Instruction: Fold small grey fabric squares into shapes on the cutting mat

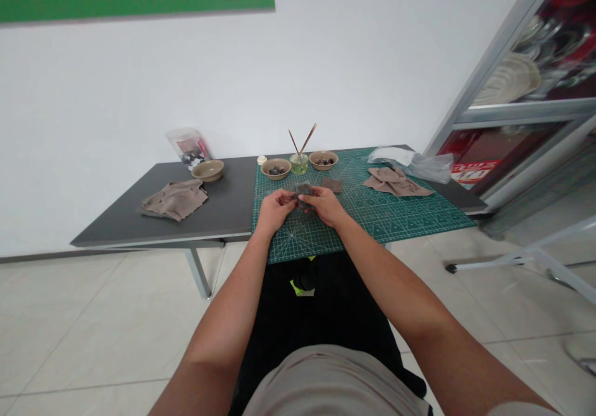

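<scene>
Over the green cutting mat (363, 214), my left hand (275, 208) and my right hand (326, 205) meet at a small dark grey piece (304, 190). Fingers of both hands are closed on it; its exact nature is too small to tell. Just behind it on the mat lies a flat brown square (331, 184). Two tan bowls (276, 169) (323, 160) with small dark pieces stand at the back, on either side of a greenish glass jar (299, 165) with two thin sticks (307, 138) leaning out.
Left on the grey table (228, 208) are a brown cloth (174, 200), another tan bowl (207, 170) and a clear bag (189, 146). A second brown cloth (395, 182) and clear plastic packaging (414, 160) lie at the right. A small white object (261, 160) sits by the bowls.
</scene>
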`<action>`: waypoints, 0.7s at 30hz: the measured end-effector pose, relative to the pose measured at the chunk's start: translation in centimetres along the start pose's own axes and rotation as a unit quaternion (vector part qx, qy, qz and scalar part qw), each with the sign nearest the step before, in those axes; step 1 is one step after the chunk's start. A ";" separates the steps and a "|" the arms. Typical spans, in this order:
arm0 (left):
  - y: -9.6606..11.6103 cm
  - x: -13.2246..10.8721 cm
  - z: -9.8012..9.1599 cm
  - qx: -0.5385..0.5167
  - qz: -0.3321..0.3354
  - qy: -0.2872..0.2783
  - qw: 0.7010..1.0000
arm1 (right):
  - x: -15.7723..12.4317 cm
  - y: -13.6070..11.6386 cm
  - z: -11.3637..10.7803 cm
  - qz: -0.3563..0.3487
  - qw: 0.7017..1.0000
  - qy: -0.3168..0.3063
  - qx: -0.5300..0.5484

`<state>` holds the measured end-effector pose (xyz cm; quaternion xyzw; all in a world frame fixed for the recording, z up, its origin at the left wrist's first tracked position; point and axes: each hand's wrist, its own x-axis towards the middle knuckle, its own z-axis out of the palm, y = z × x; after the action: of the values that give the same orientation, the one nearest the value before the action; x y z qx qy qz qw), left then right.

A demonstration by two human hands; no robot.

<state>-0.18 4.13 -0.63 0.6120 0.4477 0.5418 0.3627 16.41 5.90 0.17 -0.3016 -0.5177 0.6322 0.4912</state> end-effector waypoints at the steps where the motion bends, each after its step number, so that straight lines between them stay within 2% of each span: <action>1: 0.1 0.0 0.0 0.004 0.000 -0.002 1.000 | 0.0 0.1 0.0 0.000 1.000 0.004 0.002; 10: 0.8 -0.1 0.1 0.077 -0.007 -0.034 0.996 | 0.6 0.0 0.0 0.037 0.999 0.031 -0.004; 15: 0.5 -0.1 0.4 0.011 -0.021 0.003 1.000 | 0.5 -0.3 0.1 0.045 0.999 0.013 -0.009; 18: 0.6 -0.3 0.5 0.021 -0.016 -0.004 1.000 | 0.5 -0.2 0.1 0.039 0.999 0.009 -0.014; 21: 0.7 -0.3 0.4 0.045 0.001 -0.020 0.999 | 0.8 0.2 0.2 0.016 0.998 0.044 -0.038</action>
<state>0.36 3.60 -0.16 0.6387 0.4642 0.5090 0.3428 15.88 6.56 0.16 -0.3556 -0.5146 0.6058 0.4916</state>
